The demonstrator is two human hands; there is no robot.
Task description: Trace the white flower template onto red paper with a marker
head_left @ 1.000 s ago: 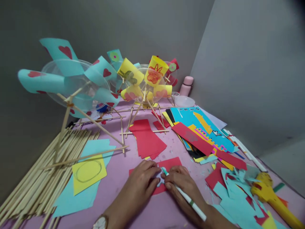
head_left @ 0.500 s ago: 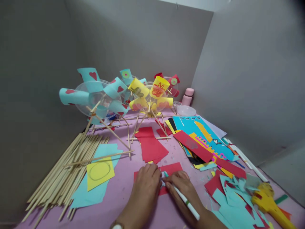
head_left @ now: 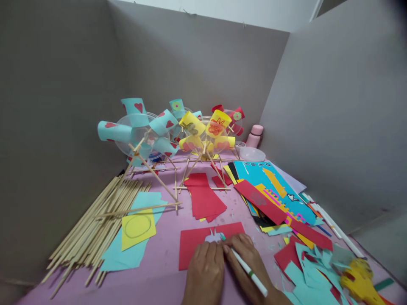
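— Where do the person's fingers sit?

— The left hand (head_left: pixel 205 271) lies flat, fingers together, pressing a small pale cutout (head_left: pixel 212 236) onto the red sheet (head_left: pixel 190 250), likely so it cannot slide. The right hand (head_left: pixel 254 260) has its fingers clamped on a white pen (head_left: pixel 244 267), whose tip is at the cutout's edge.

— And beyond the fingertips?

— A stack of red paper (head_left: pixel 205 199) lies just past them. To the left are a yellow sheet (head_left: pixel 138 226) and wooden sticks (head_left: pixel 92 228), and to the right paper scraps (head_left: pixel 308 267), all on the pink surface (head_left: pixel 159 262).

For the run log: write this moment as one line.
left hand: flat on red sheet, fingertips at pale cutout | right hand: gripping white pen, tip at cutout | surface: pink table
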